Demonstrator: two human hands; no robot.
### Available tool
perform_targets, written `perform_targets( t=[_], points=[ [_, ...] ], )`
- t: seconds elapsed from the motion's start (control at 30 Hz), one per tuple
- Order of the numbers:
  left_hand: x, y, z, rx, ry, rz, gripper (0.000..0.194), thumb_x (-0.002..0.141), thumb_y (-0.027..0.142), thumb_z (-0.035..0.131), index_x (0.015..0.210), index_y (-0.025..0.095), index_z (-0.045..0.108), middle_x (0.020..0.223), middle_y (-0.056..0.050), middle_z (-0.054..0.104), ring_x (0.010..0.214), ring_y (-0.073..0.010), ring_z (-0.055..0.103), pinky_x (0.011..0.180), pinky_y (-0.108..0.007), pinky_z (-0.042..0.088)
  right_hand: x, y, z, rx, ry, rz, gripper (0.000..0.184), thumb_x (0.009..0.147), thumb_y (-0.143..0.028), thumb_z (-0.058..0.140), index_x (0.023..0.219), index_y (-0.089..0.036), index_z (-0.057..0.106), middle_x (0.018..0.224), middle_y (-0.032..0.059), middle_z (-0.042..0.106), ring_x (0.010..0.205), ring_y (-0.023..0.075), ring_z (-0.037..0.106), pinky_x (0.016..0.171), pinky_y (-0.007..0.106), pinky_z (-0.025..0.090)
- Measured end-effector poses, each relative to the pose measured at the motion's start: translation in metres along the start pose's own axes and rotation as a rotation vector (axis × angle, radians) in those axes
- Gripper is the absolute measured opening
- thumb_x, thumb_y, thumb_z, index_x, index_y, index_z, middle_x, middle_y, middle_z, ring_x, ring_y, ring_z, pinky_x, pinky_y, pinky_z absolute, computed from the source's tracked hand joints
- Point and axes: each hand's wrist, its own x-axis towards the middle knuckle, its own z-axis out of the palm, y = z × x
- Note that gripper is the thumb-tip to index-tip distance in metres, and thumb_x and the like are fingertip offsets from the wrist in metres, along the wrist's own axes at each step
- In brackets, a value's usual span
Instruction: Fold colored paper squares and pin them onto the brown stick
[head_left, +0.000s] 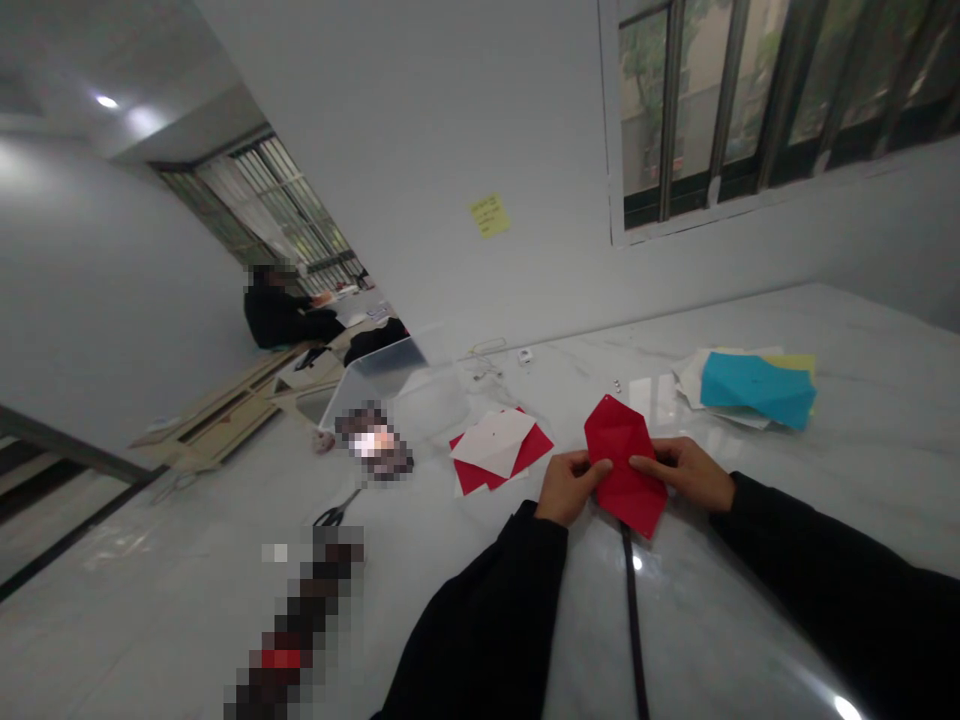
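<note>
A folded red paper [624, 465] is pinched between the left hand [571, 486] and right hand [684, 472].

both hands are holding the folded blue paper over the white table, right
The colour is wrong: the head view shows the left hand and right hand holding folded red paper, not blue, over the white table.

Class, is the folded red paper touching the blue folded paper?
Apart. The head view shows a plain gap between the folded red paper and the blue folded paper.
</note>
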Motion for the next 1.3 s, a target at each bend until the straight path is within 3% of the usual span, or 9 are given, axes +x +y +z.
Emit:
perform_targets(
  t=[0.47,0.77,0.97,1.3],
  points=[
    [0.0004,-0.0045,-0.0003,0.07,0.007,0.022,0.045,0.076,0.051,0.073,0.094,0.009,0.077,0.088,-0.011,0.075,0.077,-0.0219,0.066,0.072,-0.033,0.052,-0.0003,-0.0013,0.0007,-0.066,0.008,-0.01,0.048,0.082,-0.055,0.068,0.113,-0.018,0.073,0.105,0.0088,0.077,0.098,0.031,0.071,0.088,0.046,0.057],
    [0.0006,-0.0055,-0.0003,0.057,0.002,0.016,0.044,0.075,0.05,0.074,0.093,0.009,0.076,0.088,-0.012,0.075,0.077,-0.0224,0.067,0.072,-0.034,0.053,-0.0007,-0.0034,0.0013,-0.091,0.012,0.002,0.048,0.081,-0.057,0.068,0.109,-0.017,0.073,0.105,0.0089,0.076,0.096,0.03,0.071,0.085,0.043,0.058],
    [-0.0001,-0.0038,0.0008,0.041,-0.005,0.01,0.044,0.074,0.05,0.075,0.09,0.009,0.076,0.083,-0.011,0.074,0.071,-0.0208,0.065,0.069,-0.032,0.052,-0.0008,-0.001,0.0007,-0.18,0.007,0.012,0.049,0.082,-0.061,0.064,0.093,-0.015,0.075,0.092,0.0089,0.077,0.084,0.0294,0.071,0.075,0.041,0.058],
    [-0.0003,-0.0029,0.001,0.101,-0.029,0.023,0.044,0.074,0.054,0.073,0.082,0.01,0.075,0.076,-0.008,0.071,0.068,-0.0191,0.062,0.064,-0.029,0.048,-0.0011,0.0004,0.0004,-0.171,0.012,0.027,0.048,0.081,-0.06,0.065,0.092,-0.014,0.077,0.089,0.0085,0.078,0.083,0.0296,0.072,0.073,0.039,0.057]
  ],
)
